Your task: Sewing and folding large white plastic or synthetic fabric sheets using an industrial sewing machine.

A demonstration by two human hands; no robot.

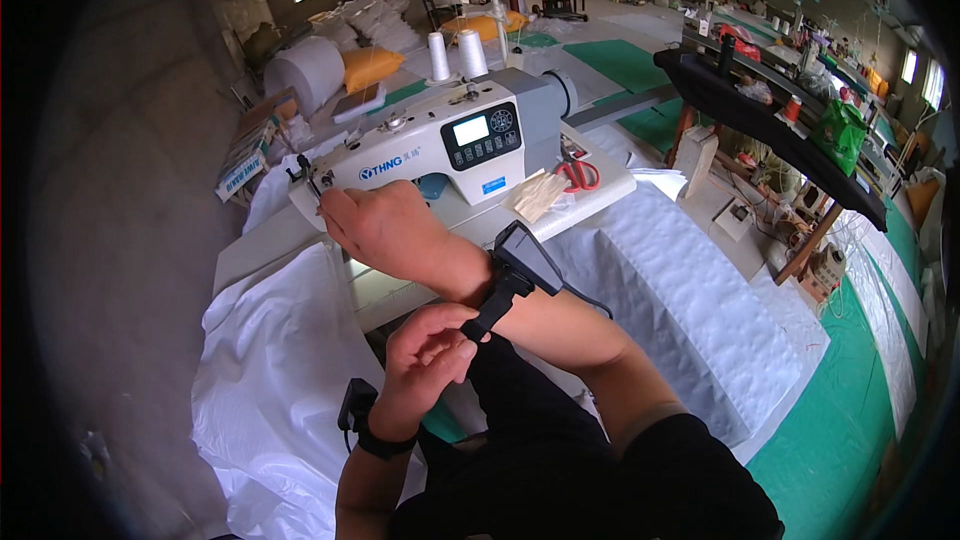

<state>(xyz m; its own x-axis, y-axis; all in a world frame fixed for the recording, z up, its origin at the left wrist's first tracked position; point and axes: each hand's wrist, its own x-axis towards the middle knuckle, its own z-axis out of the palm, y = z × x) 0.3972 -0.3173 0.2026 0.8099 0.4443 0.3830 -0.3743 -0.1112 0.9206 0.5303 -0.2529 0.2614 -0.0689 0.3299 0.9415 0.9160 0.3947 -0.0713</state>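
Observation:
My left hand [428, 352] is closed, its fingertips pinching the black wrist strap [490, 315] on my right wrist. A dark boxy device [530, 256] with a cable sits on that strap. Stretched across the front of a white sewing machine [430, 140], my right hand [385, 230] is curled closed beside the machine's left end. What its fingers hold, if anything, is hidden behind the hand. A second strapped device [357, 404] is on my left wrist. White fabric [285, 370] hangs off the machine table on the left.
On the machine table [600, 202] lie red-handled scissors [578, 176] and a beige bundle [538, 194]. White thread cones [471, 54] stand behind the machine. A large white padded stack [680, 300] is at the right, below a dark bench [770, 120]. Green sheeting [840, 400] covers part of the floor.

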